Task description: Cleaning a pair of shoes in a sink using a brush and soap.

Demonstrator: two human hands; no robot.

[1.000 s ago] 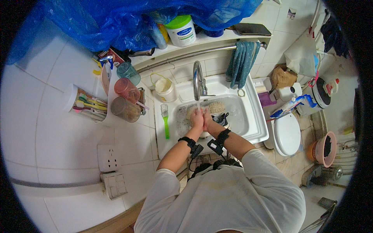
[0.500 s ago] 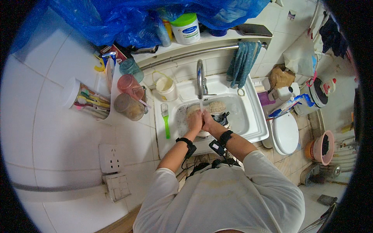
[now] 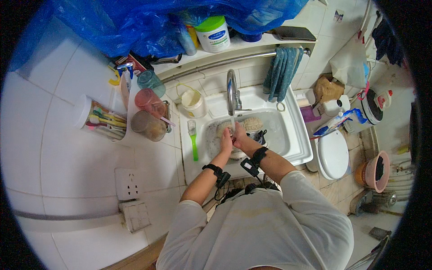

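A crumpled blue plastic sheet (image 3: 148, 22) fills the frame from ten to one o'clock, draped above a white wall shelf (image 3: 234, 49). Below it sits the white rectangular ceramic sink (image 3: 288, 112), its basin wet and sudsy, with a chrome tap (image 3: 231, 92) rising at its twelve o'clock edge and a thin stream of water falling from it. At three o'clock of the sink stands a white toilet with its lid down (image 3: 332, 154).

In the basin, at the centre of the view, lies a beige, mesh-textured shoe (image 3: 251, 123) — sole side hard to tell — just under the stream and dark with wet beside a black strap. The left hand (image 3: 226, 140) and right hand (image 3: 240, 135) meet directly beneath the water, pressed together; whether the fingers clasp anything between them I cannot tell.

A teal towel (image 3: 281, 72) hangs from the rail at one o'clock of the tap. On the shelf stands a white round tub with a green lid (image 3: 213, 33) and a pale label. A green-handled brush (image 3: 193, 139) lies on the sink's nine o'clock rim — near the left hand, not touching it.
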